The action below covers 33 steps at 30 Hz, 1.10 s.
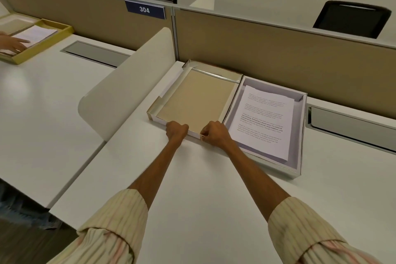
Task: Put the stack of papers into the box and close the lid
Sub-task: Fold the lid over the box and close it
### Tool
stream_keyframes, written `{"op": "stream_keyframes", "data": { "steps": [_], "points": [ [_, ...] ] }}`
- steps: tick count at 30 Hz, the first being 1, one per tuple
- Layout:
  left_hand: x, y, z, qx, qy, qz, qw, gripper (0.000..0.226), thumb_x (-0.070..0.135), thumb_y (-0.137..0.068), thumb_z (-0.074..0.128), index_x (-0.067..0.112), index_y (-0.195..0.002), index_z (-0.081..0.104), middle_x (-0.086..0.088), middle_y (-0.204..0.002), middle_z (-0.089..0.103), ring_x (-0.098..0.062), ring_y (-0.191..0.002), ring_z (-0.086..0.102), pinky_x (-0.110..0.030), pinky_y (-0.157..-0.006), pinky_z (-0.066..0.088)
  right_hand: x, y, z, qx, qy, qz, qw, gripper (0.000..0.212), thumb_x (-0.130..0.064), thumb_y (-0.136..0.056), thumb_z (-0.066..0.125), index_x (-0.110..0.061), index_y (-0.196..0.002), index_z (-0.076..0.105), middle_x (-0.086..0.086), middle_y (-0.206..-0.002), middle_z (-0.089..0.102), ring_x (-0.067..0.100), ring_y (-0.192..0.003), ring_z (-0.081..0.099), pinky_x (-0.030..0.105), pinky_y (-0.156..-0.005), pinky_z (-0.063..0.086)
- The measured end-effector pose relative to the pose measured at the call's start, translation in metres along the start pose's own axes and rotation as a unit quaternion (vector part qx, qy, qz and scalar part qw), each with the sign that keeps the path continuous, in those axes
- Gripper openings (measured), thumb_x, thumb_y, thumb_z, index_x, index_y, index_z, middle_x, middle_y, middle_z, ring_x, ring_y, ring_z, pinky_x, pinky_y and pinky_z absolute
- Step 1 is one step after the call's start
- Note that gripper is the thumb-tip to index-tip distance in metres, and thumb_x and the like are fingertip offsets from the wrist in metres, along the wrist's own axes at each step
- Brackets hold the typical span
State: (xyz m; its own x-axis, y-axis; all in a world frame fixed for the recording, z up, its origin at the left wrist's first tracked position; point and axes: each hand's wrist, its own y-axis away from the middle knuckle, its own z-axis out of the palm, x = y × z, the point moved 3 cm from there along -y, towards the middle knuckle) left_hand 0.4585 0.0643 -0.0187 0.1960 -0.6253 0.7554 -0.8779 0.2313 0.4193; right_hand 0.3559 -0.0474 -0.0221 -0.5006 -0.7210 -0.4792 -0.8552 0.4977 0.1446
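A flat box lies open on the white desk. Its right half, the white tray (300,135), holds the stack of printed papers (263,122) lying flat inside. Its left half, the lid (197,96) with a tan inner face, lies open beside the tray, joined to it along the middle. My left hand (176,130) and my right hand (214,133) both grip the lid's near rim, fingers curled over the edge, a short gap between them.
A curved white divider (128,83) stands just left of the lid. A tan partition (278,49) runs behind the box. At far left another person's hand (12,44) rests on papers in a yellow box (53,34). Two black chairs stand beyond the partition.
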Motion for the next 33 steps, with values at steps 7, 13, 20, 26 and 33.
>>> {"op": "stream_keyframes", "data": {
  "steps": [7,13,20,26,33],
  "points": [
    [0.013,0.01,0.002,0.044,0.123,0.033,0.991,0.056,-0.005,-0.084,0.057,-0.006,-0.134,0.032,-0.026,-0.127,0.052,-0.041,-0.113,0.057,-0.038,-0.085,0.051,0.002,0.002,-0.002,-0.015,-0.072,-0.017,0.997,0.02,-0.014,-0.076,0.071,-0.006,-0.093,0.076,0.01,-0.091,0.077,0.017,-0.074,0.065,0.025,-0.067,0.049],
    [0.027,0.024,0.0,0.08,0.159,0.083,0.981,0.076,-0.01,-0.077,0.062,0.007,-0.141,0.025,-0.021,-0.134,0.037,-0.04,-0.112,0.053,-0.043,-0.091,0.05,0.005,-0.001,-0.018,-0.065,-0.166,0.001,0.984,0.033,-0.031,-0.084,0.07,-0.007,-0.106,0.071,0.009,-0.103,0.072,0.016,-0.087,0.063,0.018,-0.071,0.048],
    [0.048,0.048,0.012,0.091,0.103,0.249,0.959,0.088,0.006,-0.062,0.081,0.01,-0.138,0.037,-0.011,-0.126,0.043,-0.029,-0.111,0.057,-0.039,-0.091,0.057,0.001,-0.005,-0.083,0.055,-0.464,0.093,0.879,0.04,-0.034,-0.094,0.056,-0.005,-0.122,0.059,0.015,-0.121,0.063,0.028,-0.103,0.065,0.039,-0.073,0.061],
    [0.07,0.083,0.033,0.041,0.093,0.336,0.936,0.077,0.001,-0.066,0.08,0.006,-0.133,0.042,-0.013,-0.128,0.043,-0.026,-0.119,0.051,-0.042,-0.096,0.055,-0.018,0.018,-0.148,0.164,-0.636,0.072,0.751,0.055,-0.047,-0.098,0.039,-0.006,-0.132,0.052,0.013,-0.121,0.06,0.027,-0.111,0.061,0.048,-0.086,0.057],
    [0.079,0.107,0.055,0.027,0.034,0.414,0.909,0.067,0.022,-0.074,0.08,0.008,-0.131,0.048,-0.014,-0.129,0.048,-0.024,-0.116,0.053,-0.038,-0.1,0.05,-0.009,0.053,-0.196,0.224,-0.647,0.086,0.724,0.06,-0.057,-0.09,0.046,-0.016,-0.134,0.049,0.006,-0.129,0.06,0.024,-0.118,0.058,0.034,-0.079,0.055]
  ]
}}
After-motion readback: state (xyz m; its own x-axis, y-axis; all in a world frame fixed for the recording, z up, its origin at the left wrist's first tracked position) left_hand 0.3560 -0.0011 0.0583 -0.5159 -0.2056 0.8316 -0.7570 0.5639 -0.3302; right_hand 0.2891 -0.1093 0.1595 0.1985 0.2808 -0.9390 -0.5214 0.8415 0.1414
